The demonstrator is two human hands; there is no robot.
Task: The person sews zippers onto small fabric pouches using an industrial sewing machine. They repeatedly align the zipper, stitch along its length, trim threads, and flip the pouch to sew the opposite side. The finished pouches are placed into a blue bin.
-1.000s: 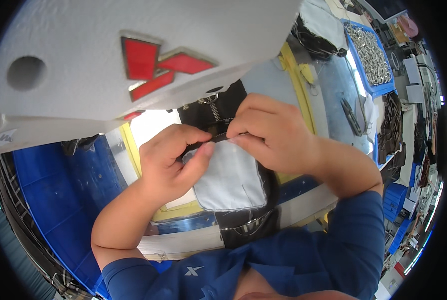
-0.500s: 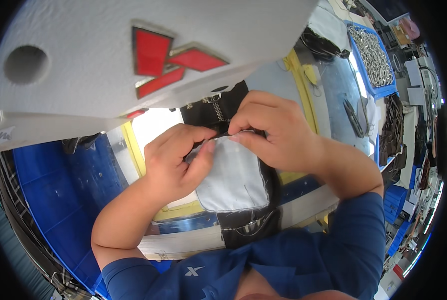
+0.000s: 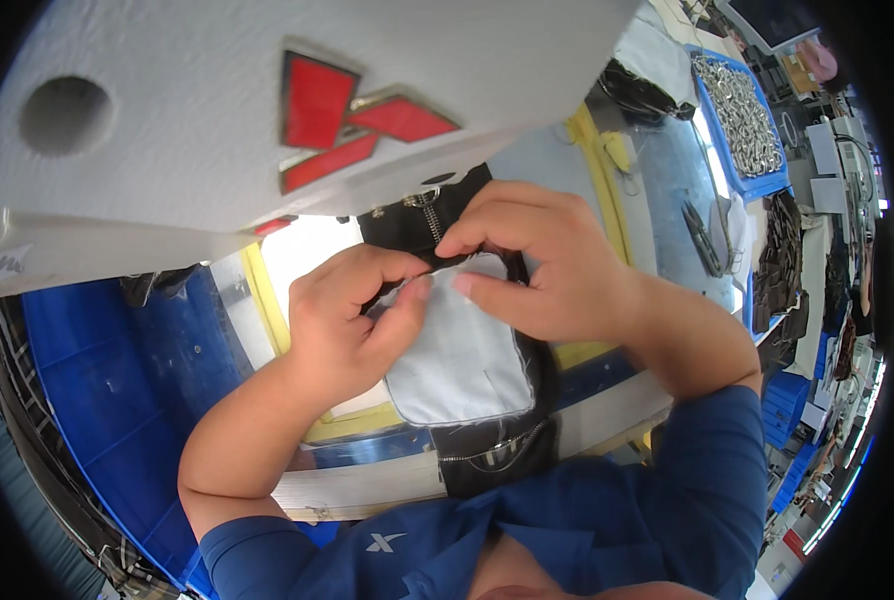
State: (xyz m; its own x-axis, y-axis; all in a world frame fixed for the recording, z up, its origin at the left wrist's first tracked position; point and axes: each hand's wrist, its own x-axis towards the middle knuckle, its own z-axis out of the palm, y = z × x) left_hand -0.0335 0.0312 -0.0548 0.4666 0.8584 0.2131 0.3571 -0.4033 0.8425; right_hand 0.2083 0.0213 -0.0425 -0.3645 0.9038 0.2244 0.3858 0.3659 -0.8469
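Observation:
A pale grey-blue pocket cloth [image 3: 462, 360] with a stitched edge lies over a black garment piece [image 3: 402, 225] that carries a metal zipper [image 3: 432, 220]. My left hand [image 3: 352, 320] is closed in a pinch on the pocket cloth's upper left edge. To its right, my right hand [image 3: 547, 255] has its thumb resting on the pocket cloth and its forefinger at the black fabric beyond the edge, with a gap between them. Its other fingers are curled and partly hidden. Close beyond both hands stands the white sewing machine [image 3: 197, 120], which hides its own needle area.
A blue bin [image 3: 107, 400] stands at the left. On the right are a blue tray [image 3: 767, 185] of metal hardware, a dark hand tool [image 3: 704, 240] and a stack of dark fabric pieces [image 3: 779, 250]. Yellow strips [image 3: 607, 185] run along the work surface.
My right thumb and forefinger have parted from their pinch at the cloth's edge, and the forefinger has shifted left. The left hand keeps its pinch. The view has shifted slightly.

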